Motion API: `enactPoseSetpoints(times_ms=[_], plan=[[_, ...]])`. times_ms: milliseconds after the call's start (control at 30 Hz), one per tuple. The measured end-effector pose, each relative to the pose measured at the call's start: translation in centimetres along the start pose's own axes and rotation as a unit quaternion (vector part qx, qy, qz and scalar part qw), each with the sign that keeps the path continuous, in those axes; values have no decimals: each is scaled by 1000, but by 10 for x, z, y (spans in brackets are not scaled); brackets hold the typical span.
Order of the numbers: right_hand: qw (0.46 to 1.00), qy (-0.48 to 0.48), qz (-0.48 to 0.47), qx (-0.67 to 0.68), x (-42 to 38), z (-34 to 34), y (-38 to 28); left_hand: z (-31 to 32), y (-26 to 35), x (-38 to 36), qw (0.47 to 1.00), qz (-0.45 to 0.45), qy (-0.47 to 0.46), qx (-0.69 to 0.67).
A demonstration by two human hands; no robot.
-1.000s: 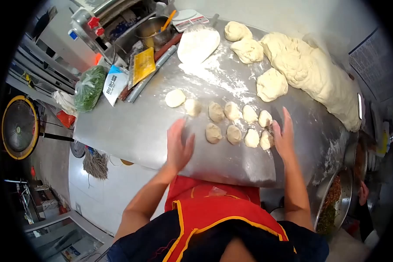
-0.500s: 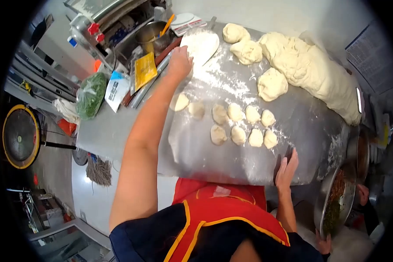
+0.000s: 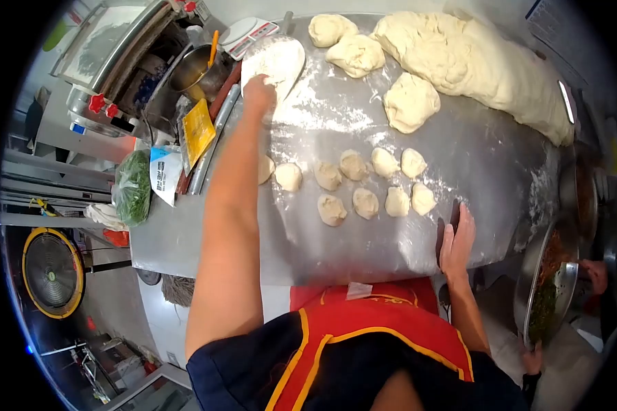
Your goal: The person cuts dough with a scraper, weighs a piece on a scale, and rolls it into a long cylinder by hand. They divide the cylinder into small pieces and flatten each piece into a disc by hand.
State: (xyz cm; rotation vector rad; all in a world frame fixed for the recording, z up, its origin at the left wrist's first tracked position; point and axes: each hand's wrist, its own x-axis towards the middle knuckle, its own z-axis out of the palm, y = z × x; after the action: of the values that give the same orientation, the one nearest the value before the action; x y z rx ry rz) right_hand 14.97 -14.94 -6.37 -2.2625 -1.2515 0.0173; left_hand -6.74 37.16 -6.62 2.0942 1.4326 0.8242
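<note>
At the back left of the metal table, my left hand (image 3: 258,96) reaches into a heap of white flour (image 3: 278,58), its fingers curled in the flour and partly hidden. My right hand (image 3: 458,241) lies open near the table's front edge, fingers stretched out, holding nothing. Between my hands sit several small dough pieces (image 3: 365,203) in two rough rows. Two more dough pieces (image 3: 288,177) lie closer to my left forearm, which partly covers one of them. Behind are three larger dough lumps (image 3: 411,103) and one long mass of dough (image 3: 473,61).
Left of my arm are a yellow packet (image 3: 198,133), a white-and-blue bag (image 3: 164,175), rods, a metal pot (image 3: 199,72) and a bag of greens (image 3: 131,188). A scale (image 3: 250,35) stands behind. At right, another person's hands hold a bowl of filling (image 3: 524,291).
The view has shifted, so the table sits differently in the frame. My left hand has moved farther into the flour. My right hand stays open by the front edge.
</note>
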Motion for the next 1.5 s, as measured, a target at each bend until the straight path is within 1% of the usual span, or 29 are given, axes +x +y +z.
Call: enactPoseSetpoints(times_ms=[33,67,167,200,233,267,300,333,367,400,433,467,500,533,600,633,700,800,867,900,933,967,1033,1133,1233,1333,1433,1500], plan=[[1000,3,-4,-3,1,1,1,-9,10,-2,983,-116,-36,-138],[1000,4,-7,5,2,-1,0,-15,16,-6,953,-155,-57,-255],[1000,6,-19,-16,1,-2,-3,-34,56,-36,890,-170,-238,-351],[1000,6,-16,-14,0,-2,-3,-24,66,-47,878,-172,-260,-363],[1000,6,-15,-13,-1,-2,-2,-20,81,-59,916,-131,-287,-250],[1000,6,-15,-12,0,-2,-2,-12,95,-76,894,-117,-322,-288],[1000,10,-15,-10,-1,-2,-1,-12,119,-90,878,-95,-392,-257],[1000,14,-15,-9,-2,-1,-1,18,114,-99,892,-91,-369,-246],[1000,18,-15,-9,-3,-1,0,8,150,-122,906,-55,-380,-175],[1000,22,-10,-2,-3,-1,1,23,154,-128,890,-16,-410,-198],[1000,26,-7,4,-3,0,1,34,162,-134,901,82,-398,-151],[1000,29,-2,10,-4,0,1,40,166,-138,897,119,-407,-122],[999,35,3,15,-3,-1,2,37,175,-144,892,155,-414,-93],[999,39,8,21,-4,-1,1,27,181,-150,898,174,-404,-27],[998,49,13,30,-5,-1,1,16,161,-143,880,282,-382,36],[998,52,14,41,-6,-1,2,0,155,-141,865,332,-368,71],[996,55,14,66,-6,2,2,-43,149,-143,879,255,-388,110],[997,56,5,59,-6,6,5,-81,117,-149,876,162,-430,149],[997,48,7,63,-5,3,1,-84,80,-145,900,100,-413,94],[997,45,10,63,-5,1,0,-85,72,-145,910,71,-404,65],[997,53,0,54,-5,4,3,-84,65,-142,912,108,-393,41],[997,54,-3,50,-6,4,3,-80,59,-142,920,101,-377,47],[998,57,-8,39,-6,4,3,-77,87,-152,933,89,-344,57],[998,61,-4,28,-7,2,2,-53,115,-156,924,120,-363,27],[998,60,-6,21,-8,3,4,-19,143,-158,927,164,-336,4],[998,62,-2,19,-8,4,4,21,163,-157,913,221,-341,-38],[998,64,-6,15,-8,5,6,47,194,-166,906,235,-350,-28],[998,62,2,24,-8,4,5,58,209,-175,903,209,-368,-71]])
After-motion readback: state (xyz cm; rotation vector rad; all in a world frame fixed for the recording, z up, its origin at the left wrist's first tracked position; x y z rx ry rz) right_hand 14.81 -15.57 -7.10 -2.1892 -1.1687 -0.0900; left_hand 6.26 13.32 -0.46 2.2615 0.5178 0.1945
